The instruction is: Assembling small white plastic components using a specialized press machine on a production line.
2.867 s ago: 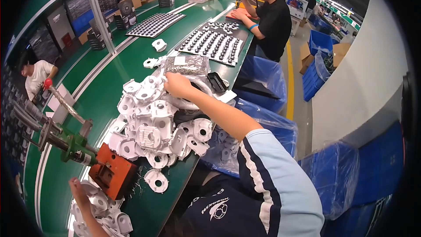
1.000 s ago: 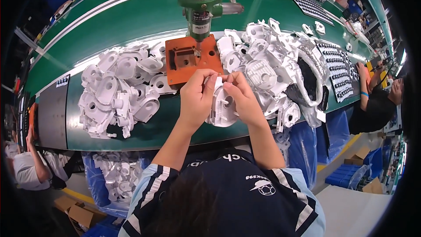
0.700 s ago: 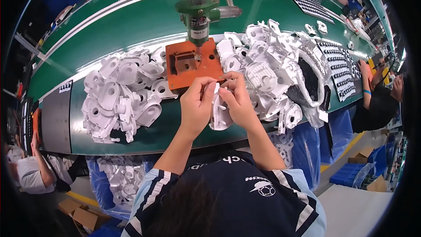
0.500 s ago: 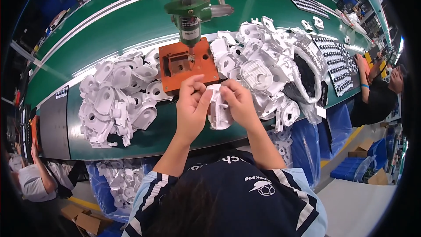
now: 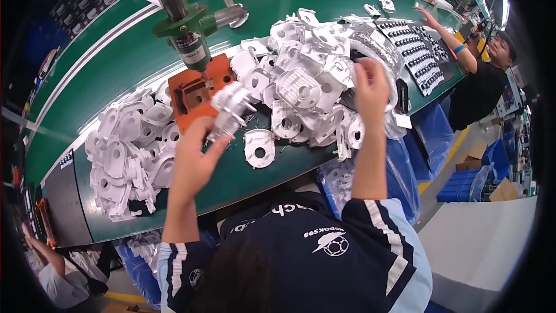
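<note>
My left hand (image 5: 196, 152) grips a white plastic housing (image 5: 230, 110), ribbed and with pegs along one side, in front of the orange fixture block (image 5: 219, 73). My right hand (image 5: 372, 84) is raised over the clear plastic bag (image 5: 379, 52) on the right, its fingers curled together; whatever they hold, if anything, is hidden. A green spindle head (image 5: 188, 30) stands above the fixture with its tip pointing down at it. To the right of the fixture spreads a heap of white plastic parts (image 5: 301, 88), with one flat part with a round hole (image 5: 259, 149) at its near edge.
Another heap of white parts (image 5: 124, 153) covers the left of the green table (image 5: 231, 182). A tray of small dark parts (image 5: 412, 61) stands beyond the bag. A co-worker (image 5: 483, 75) stretches an arm over the table at far right. Blue bins (image 5: 399, 179) stand below the table edge.
My hands have parted: the left moved left with the housing, the right went up and right to the bag. The view has turned, shifting the fixture left. The co-worker's arm has reached out.
</note>
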The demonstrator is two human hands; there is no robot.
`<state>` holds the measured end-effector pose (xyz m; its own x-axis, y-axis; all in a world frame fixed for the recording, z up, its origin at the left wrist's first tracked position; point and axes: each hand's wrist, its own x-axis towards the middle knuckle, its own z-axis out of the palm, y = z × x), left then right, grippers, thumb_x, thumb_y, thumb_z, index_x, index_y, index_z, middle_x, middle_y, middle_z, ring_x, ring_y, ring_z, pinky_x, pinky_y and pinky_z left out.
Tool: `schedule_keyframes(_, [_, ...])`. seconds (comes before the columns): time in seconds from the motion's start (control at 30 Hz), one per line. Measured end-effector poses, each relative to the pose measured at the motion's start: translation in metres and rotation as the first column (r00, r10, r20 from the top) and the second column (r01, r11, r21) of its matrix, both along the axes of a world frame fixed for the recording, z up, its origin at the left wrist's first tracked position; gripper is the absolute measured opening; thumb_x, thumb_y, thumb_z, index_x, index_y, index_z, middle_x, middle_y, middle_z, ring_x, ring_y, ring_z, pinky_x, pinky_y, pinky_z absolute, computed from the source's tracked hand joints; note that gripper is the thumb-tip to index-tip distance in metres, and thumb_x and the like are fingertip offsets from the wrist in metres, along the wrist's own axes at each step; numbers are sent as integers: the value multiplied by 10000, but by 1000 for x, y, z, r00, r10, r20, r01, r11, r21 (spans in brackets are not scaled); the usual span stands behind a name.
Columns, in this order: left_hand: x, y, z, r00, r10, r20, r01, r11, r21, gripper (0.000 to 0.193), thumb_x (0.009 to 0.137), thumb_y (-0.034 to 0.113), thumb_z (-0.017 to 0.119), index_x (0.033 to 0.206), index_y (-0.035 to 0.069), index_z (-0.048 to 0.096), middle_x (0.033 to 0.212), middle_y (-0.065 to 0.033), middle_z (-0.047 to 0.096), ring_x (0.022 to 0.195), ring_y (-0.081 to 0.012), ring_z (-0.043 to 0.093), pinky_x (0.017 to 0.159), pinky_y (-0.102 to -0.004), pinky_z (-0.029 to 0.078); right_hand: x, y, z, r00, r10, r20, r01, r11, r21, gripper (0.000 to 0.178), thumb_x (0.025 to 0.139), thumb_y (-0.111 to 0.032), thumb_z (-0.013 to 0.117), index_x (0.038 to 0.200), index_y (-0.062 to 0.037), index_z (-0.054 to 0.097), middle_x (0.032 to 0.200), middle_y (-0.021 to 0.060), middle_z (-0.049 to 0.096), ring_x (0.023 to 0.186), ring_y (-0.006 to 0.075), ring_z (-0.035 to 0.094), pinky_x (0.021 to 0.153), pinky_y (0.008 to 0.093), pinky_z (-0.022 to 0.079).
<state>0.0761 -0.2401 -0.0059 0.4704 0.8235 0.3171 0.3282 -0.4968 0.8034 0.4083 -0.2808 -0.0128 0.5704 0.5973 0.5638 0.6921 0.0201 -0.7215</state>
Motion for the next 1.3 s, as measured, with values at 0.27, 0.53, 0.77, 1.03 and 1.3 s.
schedule_keyframes(0.27, [-19,70,-34,868,390,-306,-101,743,661,181,705,122,663,867,72,598,903,-74,531,876,-267,503,741,-398,423,131,-41,-50,935,8,354,267,642,-719,142,673,-118,568,741,-24,651,788,223,623,793,375,614,723,431,484])
schedule_keyframes(0.53, [-32,92,-52,823,444,-354,1,623,782,145,686,157,672,760,94,563,874,-55,528,763,-240,556,637,-354,463,140,-56,-46,963,159,216,36,721,-692,167,658,-14,585,803,49,635,712,154,634,673,238,625,653,312,484])
schedule_keyframes(0.77, [-41,90,-51,800,352,-486,90,730,677,156,740,212,643,777,74,580,941,-64,570,579,-213,610,480,-312,479,138,-60,-35,972,178,154,-17,703,-711,179,658,-47,615,819,26,647,727,171,634,709,251,642,670,324,487])
schedule_keyframes(1.03, [-29,90,-64,748,397,-532,73,747,661,127,796,161,593,870,59,607,918,-37,597,566,-209,601,501,-320,484,99,-26,5,991,74,109,-19,898,-440,138,810,-105,609,861,21,633,700,78,633,624,144,583,561,262,442])
schedule_keyframes(1.3, [-38,91,-65,812,304,-498,106,763,638,205,818,235,593,824,32,609,927,-60,595,571,-235,604,503,-317,490,-81,83,34,647,663,-377,-756,492,-432,205,798,-147,618,870,43,640,570,11,537,476,50,466,431,192,341])
